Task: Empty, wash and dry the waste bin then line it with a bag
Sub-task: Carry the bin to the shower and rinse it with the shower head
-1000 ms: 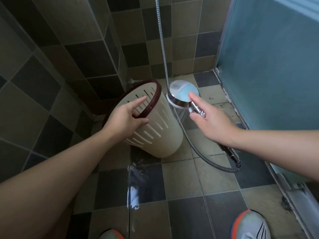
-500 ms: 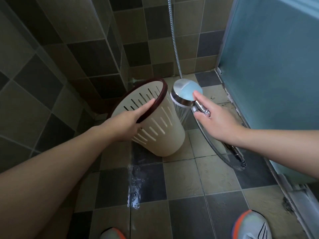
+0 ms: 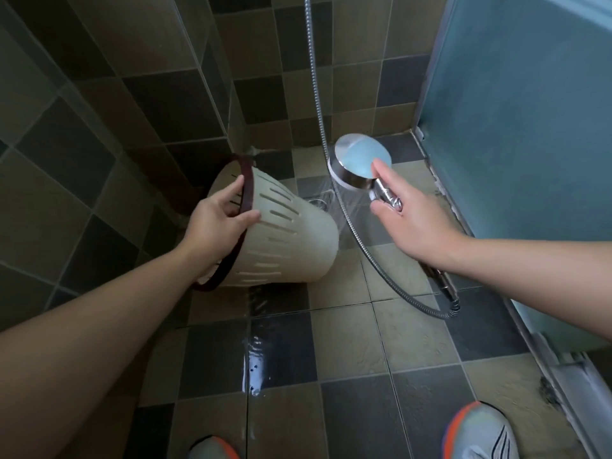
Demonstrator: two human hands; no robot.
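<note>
Here the left hand [image 3: 215, 223] grips the tipped bin [image 3: 281, 240] by its rim (near the wall), the right hand [image 3: 410, 223] holding the shower head [image 3: 361, 164].

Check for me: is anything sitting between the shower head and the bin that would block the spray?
Nothing visible does. The right hand holds the shower head beside the tilted waste bin, which the left hand grips at the rim. Only open air, falling water and the metal hose lie between them.

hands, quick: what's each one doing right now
Left hand: grips the bin by its rim.
Right hand: holds the shower head by its handle, index finger straight along it.
</note>
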